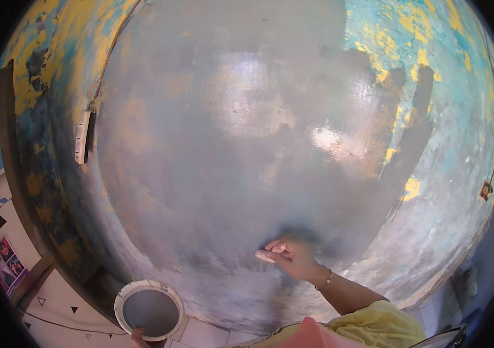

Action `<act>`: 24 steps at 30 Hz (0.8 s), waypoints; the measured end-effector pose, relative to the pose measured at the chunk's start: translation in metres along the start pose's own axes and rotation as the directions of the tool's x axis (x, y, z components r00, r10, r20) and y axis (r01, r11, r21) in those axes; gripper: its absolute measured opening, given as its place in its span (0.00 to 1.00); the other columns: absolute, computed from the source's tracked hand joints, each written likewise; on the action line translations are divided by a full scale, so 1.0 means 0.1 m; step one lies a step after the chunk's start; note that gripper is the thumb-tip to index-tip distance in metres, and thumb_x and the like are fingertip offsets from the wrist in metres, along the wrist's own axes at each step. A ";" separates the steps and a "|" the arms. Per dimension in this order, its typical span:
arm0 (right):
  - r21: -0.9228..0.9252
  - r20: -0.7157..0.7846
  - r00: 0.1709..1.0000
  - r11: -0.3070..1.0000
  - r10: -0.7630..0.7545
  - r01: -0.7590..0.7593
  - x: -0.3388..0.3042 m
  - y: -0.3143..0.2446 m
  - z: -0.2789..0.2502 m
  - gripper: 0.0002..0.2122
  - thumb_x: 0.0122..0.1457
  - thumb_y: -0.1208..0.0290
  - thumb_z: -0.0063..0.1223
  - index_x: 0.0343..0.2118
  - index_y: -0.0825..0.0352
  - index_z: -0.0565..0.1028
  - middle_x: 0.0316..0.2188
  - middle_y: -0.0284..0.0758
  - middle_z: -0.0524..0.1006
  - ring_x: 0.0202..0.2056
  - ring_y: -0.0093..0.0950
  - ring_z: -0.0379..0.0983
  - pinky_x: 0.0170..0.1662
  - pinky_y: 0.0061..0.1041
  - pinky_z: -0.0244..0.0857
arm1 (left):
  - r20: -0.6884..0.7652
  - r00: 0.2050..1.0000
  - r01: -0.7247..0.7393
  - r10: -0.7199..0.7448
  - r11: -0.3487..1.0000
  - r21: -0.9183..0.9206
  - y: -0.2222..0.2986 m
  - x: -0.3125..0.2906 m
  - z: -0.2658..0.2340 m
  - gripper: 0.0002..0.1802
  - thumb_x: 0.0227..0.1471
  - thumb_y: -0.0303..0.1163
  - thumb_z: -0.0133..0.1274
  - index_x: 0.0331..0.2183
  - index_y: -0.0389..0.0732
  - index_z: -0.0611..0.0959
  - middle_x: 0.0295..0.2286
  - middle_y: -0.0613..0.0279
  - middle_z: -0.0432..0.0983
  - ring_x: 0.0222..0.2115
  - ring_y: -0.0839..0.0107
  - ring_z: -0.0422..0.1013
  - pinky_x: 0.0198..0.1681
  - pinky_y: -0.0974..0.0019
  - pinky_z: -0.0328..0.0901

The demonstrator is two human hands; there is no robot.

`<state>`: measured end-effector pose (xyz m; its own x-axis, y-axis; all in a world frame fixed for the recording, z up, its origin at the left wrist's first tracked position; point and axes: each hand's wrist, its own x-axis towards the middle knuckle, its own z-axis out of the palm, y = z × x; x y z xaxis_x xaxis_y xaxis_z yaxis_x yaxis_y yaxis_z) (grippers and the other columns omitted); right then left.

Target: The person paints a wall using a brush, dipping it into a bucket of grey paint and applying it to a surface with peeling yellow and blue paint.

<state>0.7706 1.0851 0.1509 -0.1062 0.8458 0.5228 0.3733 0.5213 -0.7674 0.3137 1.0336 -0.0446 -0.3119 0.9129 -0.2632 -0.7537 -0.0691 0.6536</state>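
Low on the wall point(200, 145), my right hand point(293, 258) is closed against the painted surface, with a bracelet at its wrist. Pale, whitish patches show at its fingers; whatever it grips is hidden or too small to name. Grey wet paint covers the broad middle of the wall. At the lower left, my left hand point(138, 336) grips the near rim of a round white bucket point(120, 303). Inside that bucket is grey paint point(151, 311). Only part of the left hand shows, at the bottom edge of the view.
A white power strip point(82, 137) hangs on the wall at left, its cable running upward. Blue and yellow patchy old paint point(415, 35) borders the grey area. At far right sits a small socket point(486, 190) with a wire. Pale floor tiles point(203, 335) lie below.
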 end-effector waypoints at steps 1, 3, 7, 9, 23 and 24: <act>0.005 -0.007 1.000 1.000 0.006 -0.006 -0.10 -0.01 -0.11 0.08 0.59 0.69 0.54 0.36 0.69 0.76 0.32 0.32 0.79 0.32 0.17 0.74 0.34 0.19 0.68 | 0.001 1.000 0.002 -0.002 1.000 0.010 -0.03 -0.07 0.08 0.41 0.47 0.45 0.52 0.57 0.34 0.59 0.50 0.42 0.64 0.50 0.47 0.64 0.50 0.43 0.67; 0.171 -0.104 0.995 0.985 -0.007 0.025 -0.30 -0.01 -0.25 0.06 0.56 0.79 0.55 0.36 0.73 0.76 0.33 0.34 0.77 0.34 0.17 0.72 0.36 0.17 0.66 | 0.008 1.000 -0.002 0.002 0.998 0.070 -0.07 -0.37 0.23 0.41 0.45 0.44 0.52 0.56 0.34 0.60 0.50 0.42 0.64 0.50 0.47 0.64 0.50 0.44 0.67; 0.151 -0.194 0.981 0.987 -0.031 0.061 -0.75 0.01 -0.67 0.06 0.56 0.76 0.55 0.34 0.74 0.76 0.31 0.36 0.79 0.34 0.18 0.74 0.36 0.18 0.69 | 0.118 0.989 -0.107 0.087 0.978 0.179 -0.29 -1.39 1.19 0.43 0.39 0.44 0.49 0.58 0.43 0.59 0.53 0.49 0.58 0.52 0.49 0.61 0.47 0.42 0.64; -0.031 -0.203 0.977 0.998 -0.060 0.054 -1.02 0.01 -0.96 0.05 0.54 0.82 0.56 0.33 0.74 0.76 0.33 0.36 0.78 0.33 0.19 0.73 0.36 0.17 0.67 | 0.146 0.987 -0.089 0.061 0.977 0.192 -0.44 -1.69 1.35 0.41 0.37 0.43 0.49 0.56 0.45 0.62 0.51 0.54 0.61 0.51 0.53 0.63 0.47 0.43 0.65; 0.142 -0.468 0.879 0.990 0.091 -0.027 -2.48 0.23 -2.08 0.03 0.53 0.82 0.56 0.31 0.73 0.76 0.34 0.37 0.77 0.30 0.19 0.71 0.34 0.18 0.66 | -0.037 0.965 0.262 -0.260 0.957 0.121 -1.68 -2.69 1.46 0.39 0.37 0.33 0.46 0.55 0.37 0.61 0.51 0.47 0.61 0.51 0.48 0.61 0.49 0.39 0.60; 0.122 -0.484 0.871 0.992 0.082 -0.026 -2.51 0.21 -2.11 0.03 0.53 0.82 0.56 0.31 0.73 0.76 0.34 0.36 0.76 0.30 0.19 0.71 0.34 0.18 0.66 | -0.005 0.961 0.274 -0.276 0.952 0.134 -1.74 -2.74 1.46 0.38 0.38 0.33 0.46 0.55 0.37 0.62 0.51 0.47 0.61 0.51 0.49 0.61 0.49 0.40 0.60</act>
<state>0.9995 0.8599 0.0820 0.3838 0.7249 0.5720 0.2610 0.5091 -0.8202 0.6146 0.8545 0.0178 -0.0945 0.8945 -0.4370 -0.7255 0.2387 0.6455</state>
